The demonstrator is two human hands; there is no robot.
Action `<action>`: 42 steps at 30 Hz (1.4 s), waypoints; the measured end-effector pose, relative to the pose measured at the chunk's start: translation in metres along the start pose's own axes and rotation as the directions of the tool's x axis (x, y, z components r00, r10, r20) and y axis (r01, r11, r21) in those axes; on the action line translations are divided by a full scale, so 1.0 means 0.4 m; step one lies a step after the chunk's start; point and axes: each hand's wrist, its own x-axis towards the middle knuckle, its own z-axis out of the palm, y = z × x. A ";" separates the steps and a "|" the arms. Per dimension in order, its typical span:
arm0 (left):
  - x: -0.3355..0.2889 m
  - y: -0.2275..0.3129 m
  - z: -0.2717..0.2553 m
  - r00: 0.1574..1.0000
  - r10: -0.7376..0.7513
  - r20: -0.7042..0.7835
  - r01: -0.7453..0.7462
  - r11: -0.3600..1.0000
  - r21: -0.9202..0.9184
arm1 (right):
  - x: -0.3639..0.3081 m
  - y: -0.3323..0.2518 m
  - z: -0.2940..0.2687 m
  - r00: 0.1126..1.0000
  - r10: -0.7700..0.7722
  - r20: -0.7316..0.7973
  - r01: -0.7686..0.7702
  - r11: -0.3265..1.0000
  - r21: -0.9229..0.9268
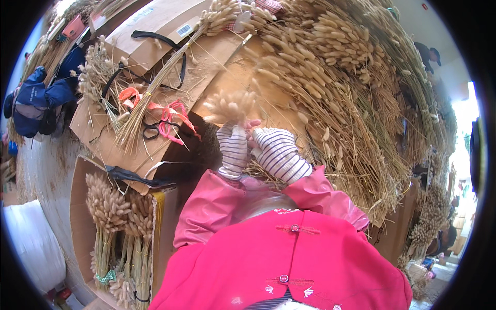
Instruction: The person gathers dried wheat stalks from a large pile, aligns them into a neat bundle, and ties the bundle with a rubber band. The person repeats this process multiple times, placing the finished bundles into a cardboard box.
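My left hand (pixel 232 150), in a white striped fingerless glove, is closed round the stems of a small bunch of dried bunny tail grass (pixel 230 107). The fluffy heads stick up above the hand. My right hand (pixel 279 153), gloved alike, is right beside it, with its fingers bent in and meeting the left at the stems. What the right fingertips grip is hidden. To the right a large pile of the same dried grass (pixel 330 77) spreads over cardboard. Another bunch of dried grass (pixel 155 85) lies slantwise at the left.
Pink and orange ribbons (pixel 174 121) and black straps (pixel 151 36) lie on the cardboard (pixel 206 62). An open carton (pixel 82 217) at the lower left holds tied grass bundles (pixel 107 206). Beyond it are a blue bag (pixel 39 103) and white sheeting (pixel 33 245). Other people appear at the far right.
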 end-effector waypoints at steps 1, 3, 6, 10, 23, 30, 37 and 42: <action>0.002 -0.003 -0.003 1.000 0.009 -0.001 -0.009 1.000 0.005 | -0.002 0.003 -0.003 1.000 0.000 0.017 0.000 1.000 -0.003; 0.005 -0.013 -0.013 1.000 -0.022 0.016 0.023 0.998 -0.058 | -0.008 0.010 -0.012 0.999 0.003 0.033 -0.004 1.000 0.027; 0.012 -0.028 -0.029 0.998 -0.034 0.050 0.038 0.996 -0.084 | -0.018 0.021 -0.024 0.999 0.017 0.037 -0.020 0.997 0.070; 0.016 -0.044 -0.039 0.997 -0.077 0.016 0.079 0.982 -0.171 | -0.029 0.049 -0.039 0.997 0.072 0.003 -0.071 0.989 0.133; 0.036 -0.042 -0.028 0.987 -0.091 -0.136 0.075 0.990 -0.122 | -0.134 0.244 -0.322 0.697 0.390 -0.602 -0.242 0.918 0.315; 0.013 -0.008 -0.010 0.978 0.204 -0.053 -0.189 0.960 0.208 | -0.176 0.257 -0.166 0.854 0.279 -0.439 -0.253 0.960 0.117; -0.016 0.026 0.000 0.991 -0.071 0.113 0.111 0.912 -0.394 | -0.167 0.079 -0.056 0.951 0.206 0.229 -0.284 0.873 0.397; -0.032 0.027 0.008 0.989 -0.139 0.046 0.147 0.940 -0.307 | -0.324 0.136 -0.106 0.821 0.349 0.452 -0.506 0.812 0.292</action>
